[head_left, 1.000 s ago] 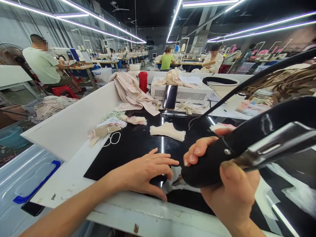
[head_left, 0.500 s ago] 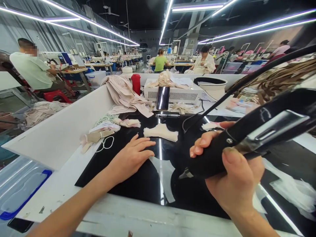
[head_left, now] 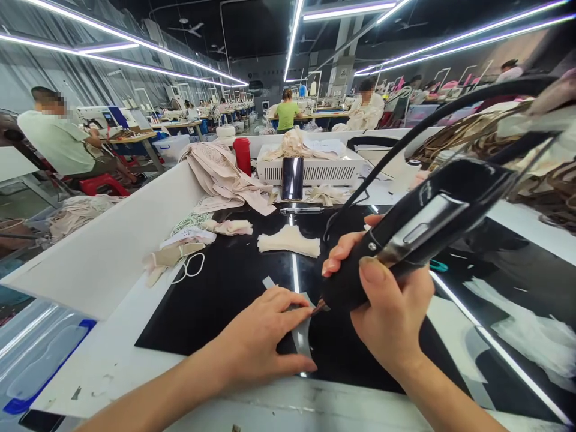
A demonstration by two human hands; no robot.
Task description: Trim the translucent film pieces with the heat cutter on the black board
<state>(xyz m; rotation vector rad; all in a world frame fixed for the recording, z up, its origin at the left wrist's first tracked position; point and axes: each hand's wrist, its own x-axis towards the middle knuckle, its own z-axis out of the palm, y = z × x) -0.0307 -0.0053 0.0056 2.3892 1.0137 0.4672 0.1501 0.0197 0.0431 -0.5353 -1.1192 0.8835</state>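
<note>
My left hand lies on a curved, pale translucent piece on the glossy black board, thumb and fingers apart. In my right hand is a black corded hand tool, with my thumb at its metal lever. The tool's narrow tip is down at the right edge of the piece, close to my left fingertips. Whether it touches the piece I cannot tell. Beyond my hands lies a cream shaped fabric piece.
A pen, a phone and a vented white box are at the back. Beige fabric and looped cord lie at left. Translucent scraps are at right. The tool's cable arches over the board. People sit further off.
My left hand has moved nearer and to the right, onto the curved piece. My right hand has brought the tool left and its tip to the piece's edge.
</note>
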